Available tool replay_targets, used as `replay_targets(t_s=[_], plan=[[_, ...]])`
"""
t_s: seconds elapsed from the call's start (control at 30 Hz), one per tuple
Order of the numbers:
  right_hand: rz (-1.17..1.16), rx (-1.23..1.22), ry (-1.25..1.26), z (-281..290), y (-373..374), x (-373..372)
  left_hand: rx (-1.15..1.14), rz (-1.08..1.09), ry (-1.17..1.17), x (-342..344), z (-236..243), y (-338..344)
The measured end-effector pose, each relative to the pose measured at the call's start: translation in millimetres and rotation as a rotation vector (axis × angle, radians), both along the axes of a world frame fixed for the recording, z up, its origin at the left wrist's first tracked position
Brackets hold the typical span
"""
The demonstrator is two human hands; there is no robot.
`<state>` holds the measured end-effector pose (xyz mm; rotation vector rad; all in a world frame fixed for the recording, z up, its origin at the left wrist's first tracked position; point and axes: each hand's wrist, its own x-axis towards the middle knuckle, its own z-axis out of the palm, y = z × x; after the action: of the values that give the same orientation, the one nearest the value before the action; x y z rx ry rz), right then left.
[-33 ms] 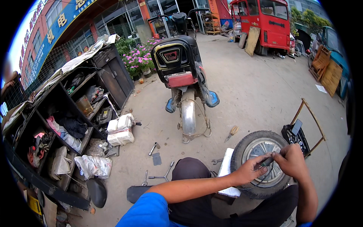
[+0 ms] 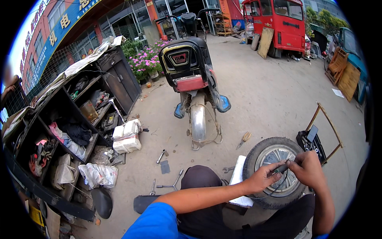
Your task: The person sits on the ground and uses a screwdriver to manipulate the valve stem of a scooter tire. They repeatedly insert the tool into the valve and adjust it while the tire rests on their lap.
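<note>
A spoked metal wheel [image 2: 272, 157] with a black tyre [image 2: 251, 159] lies by my knees, partly on a white block [image 2: 240, 169]. Over its hub, my left hand [image 2: 262, 179] is closed, pinching a dark sleeved cable end [image 2: 282, 169]. A thin black cable [image 2: 283, 184] runs from there down across the wheel. My right hand [image 2: 307, 168] is closed with fingertips against the left ones, at the end of the same cable. Exactly what sits between the right fingertips is hidden.
Ahead stands an electric scooter [image 2: 197, 119]. Pliers [image 2: 244, 140], a socket wrench [image 2: 161, 156] and a three-armed wrench [image 2: 172, 184] lie on the ground. An open toolbox [image 2: 311, 139] is beyond the wheel. A cluttered shelf unit [image 2: 133, 85] fills the left; a person [image 2: 10, 89] stands behind it.
Both hands stay over the wheel with the cable between them. The left fingers have shifted very slightly; everything else is unchanged.
</note>
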<state>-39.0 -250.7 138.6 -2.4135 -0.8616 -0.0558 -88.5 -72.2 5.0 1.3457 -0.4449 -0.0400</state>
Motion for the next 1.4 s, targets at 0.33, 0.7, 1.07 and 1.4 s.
replay_targets(t_s=[0.33, 0.7, 1.07, 1.4], plan=[[0.372, -0.084, -0.041, 16.9, -6.5, -6.7, -0.225, -0.086, 0.288, 17.2, 1.9, -4.4], [0.234, -0.29, -0.331, 13.5, 4.4, -5.7, -0.234, -0.106, 0.308, 17.2, -4.9, 8.1], [0.034, -0.221, -0.186, -10.7, 19.1, 4.2, -0.086, -0.114, 0.184, -3.9, 25.1, 9.5], [-0.054, -0.123, -0.017, -11.7, 15.1, 0.0, 0.184, -0.049, 0.16, 3.8, 37.6, 1.3]])
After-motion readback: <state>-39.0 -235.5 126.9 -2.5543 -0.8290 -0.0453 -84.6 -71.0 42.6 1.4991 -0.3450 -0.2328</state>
